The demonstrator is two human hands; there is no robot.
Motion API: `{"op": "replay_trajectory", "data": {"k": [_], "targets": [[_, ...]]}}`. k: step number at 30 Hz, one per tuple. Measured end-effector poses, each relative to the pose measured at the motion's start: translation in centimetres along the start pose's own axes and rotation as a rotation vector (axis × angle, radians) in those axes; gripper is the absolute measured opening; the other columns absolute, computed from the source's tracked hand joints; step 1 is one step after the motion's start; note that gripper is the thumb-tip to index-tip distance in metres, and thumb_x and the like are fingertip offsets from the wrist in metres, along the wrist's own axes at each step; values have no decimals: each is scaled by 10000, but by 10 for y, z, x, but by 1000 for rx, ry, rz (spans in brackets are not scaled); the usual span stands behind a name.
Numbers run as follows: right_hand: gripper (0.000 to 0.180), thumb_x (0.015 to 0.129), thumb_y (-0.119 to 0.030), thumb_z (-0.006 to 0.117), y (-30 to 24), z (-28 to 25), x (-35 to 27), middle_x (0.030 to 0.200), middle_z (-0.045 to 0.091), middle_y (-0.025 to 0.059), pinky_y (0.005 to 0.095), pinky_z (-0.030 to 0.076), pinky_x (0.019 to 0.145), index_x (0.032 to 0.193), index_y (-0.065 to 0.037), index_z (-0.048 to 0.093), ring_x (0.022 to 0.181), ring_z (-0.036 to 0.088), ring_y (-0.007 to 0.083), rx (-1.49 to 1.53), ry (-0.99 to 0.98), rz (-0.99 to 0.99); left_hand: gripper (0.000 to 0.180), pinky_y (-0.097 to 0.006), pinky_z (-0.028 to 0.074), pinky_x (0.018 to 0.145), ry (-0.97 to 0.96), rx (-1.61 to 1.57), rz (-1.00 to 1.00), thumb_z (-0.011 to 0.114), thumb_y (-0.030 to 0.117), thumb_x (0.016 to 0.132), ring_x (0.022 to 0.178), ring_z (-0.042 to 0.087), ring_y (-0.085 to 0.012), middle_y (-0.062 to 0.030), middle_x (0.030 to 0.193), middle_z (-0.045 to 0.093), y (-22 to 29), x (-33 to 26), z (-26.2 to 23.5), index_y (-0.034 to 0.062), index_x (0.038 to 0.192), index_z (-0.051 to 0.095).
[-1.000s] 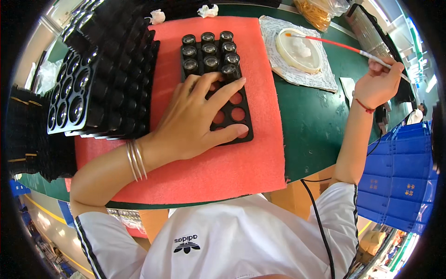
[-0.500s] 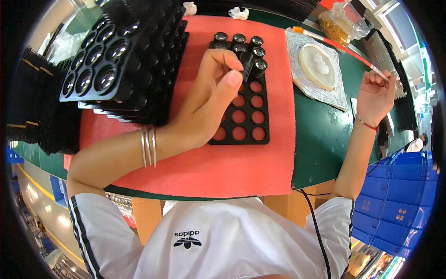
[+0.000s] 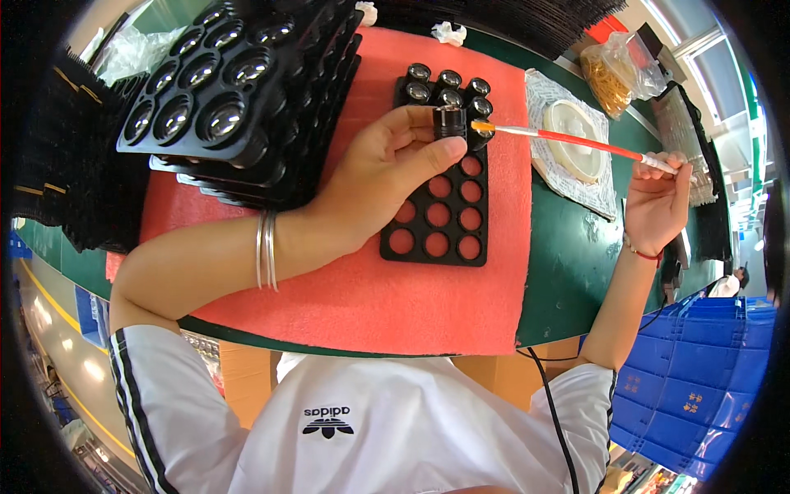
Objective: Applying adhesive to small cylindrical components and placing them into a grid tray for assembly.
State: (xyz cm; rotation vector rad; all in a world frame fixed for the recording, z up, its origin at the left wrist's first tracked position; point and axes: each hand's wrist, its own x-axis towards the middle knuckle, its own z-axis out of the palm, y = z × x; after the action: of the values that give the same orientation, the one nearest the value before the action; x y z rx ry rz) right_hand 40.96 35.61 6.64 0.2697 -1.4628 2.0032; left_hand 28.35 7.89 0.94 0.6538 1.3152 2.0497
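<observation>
In the frame's upper middle, the left hand pinches a short black cylinder between thumb and fingers above a black tray, while at the right the right hand grips a brush near its rear end, bristles beside the cylinder, contact unclear. The cylinder looks light and stiff, perhaps slippery, its shiny top probably easily smeared, so its side wall seems the best hold. Dark lettering and a logo sit upside down on the white shirt, and small yellowish characters mark the blue crates.
</observation>
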Motion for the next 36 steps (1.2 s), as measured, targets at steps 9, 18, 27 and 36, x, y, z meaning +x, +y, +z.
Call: {"op": "replay_trajectory", "data": {"k": [9, 18, 27, 36], "targets": [[261, 898, -229, 381, 2, 3, -1, 774, 570, 121, 299, 432, 709, 902, 4, 499, 726, 558, 198, -108, -45, -18, 280, -226, 419, 755, 1, 27, 9, 593, 193, 798, 871, 528, -95, -40, 925, 571, 7, -3, 3, 19, 1000, 508], [265, 900, -217, 377, 1, 1, -1, 794, 573, 120, 291, 433, 700, 912, 19, 497, 742, 563, 202, -227, -38, -60, 254, -218, 424, 806, -72, 30, -29, 540, 176, 836, 902, 529, -92, -35, 1008, 557, 4, -2, -2, 55, 1053, 485], [251, 891, -219, 398, -2, -17, 6, 765, 572, 94, 293, 427, 708, 887, 0, 520, 710, 550, 175, -17, 90, -58, 273, -254, 412, 837, -93, 8, -15, 502, 171, 855, 960, 526, -137, -88, 1068, 549, 3, -3, -1, 36, 1092, 475], [243, 897, -215, 389, -3, -32, 11, 756, 575, 83, 299, 446, 738, 901, -14, 525, 735, 537, 171, 88, 75, -64, 277, -247, 469, 657, -426, 567, 205, 642, 68, 698, 764, 584, -145, -84, 891, 583, 52, -39, 21, 44, 949, 527]]}}
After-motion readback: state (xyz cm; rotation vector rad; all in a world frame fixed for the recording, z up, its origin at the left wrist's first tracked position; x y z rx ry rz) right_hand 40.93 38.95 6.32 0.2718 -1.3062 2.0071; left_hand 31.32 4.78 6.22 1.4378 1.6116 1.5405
